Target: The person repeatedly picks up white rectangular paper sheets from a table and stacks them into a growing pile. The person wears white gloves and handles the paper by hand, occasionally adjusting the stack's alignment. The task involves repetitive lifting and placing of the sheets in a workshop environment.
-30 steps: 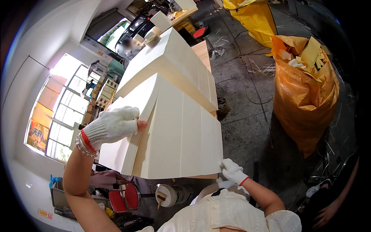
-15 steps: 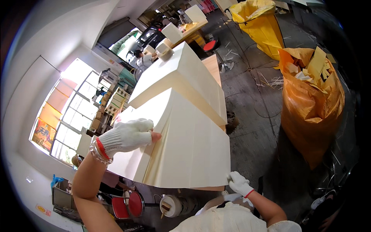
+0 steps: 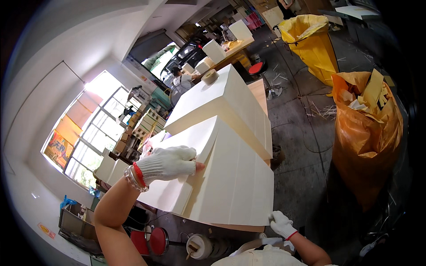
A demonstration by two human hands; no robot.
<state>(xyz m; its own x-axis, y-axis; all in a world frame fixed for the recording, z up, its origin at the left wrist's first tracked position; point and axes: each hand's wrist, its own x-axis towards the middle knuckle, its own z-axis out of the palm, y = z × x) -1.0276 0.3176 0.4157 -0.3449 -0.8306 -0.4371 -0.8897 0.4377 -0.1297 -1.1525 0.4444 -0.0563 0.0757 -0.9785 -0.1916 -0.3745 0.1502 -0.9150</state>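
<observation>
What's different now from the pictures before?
Mostly the view moved: everything slid right and down in the picture. A person at the back came into sight. Nothing was visibly grabbed or let go. The left hand stays at the raised edge of the pale sheets, the right hand by their near right corner, and the tape roll still sits on the farther stack.

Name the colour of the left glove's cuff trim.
The cuff trim is red, against the white left glove; best seen in the head view.

The nearer cream stack (image 3: 242,179) slopes along its side, its top layer (image 3: 203,134) lifted slightly at the edge.
</observation>
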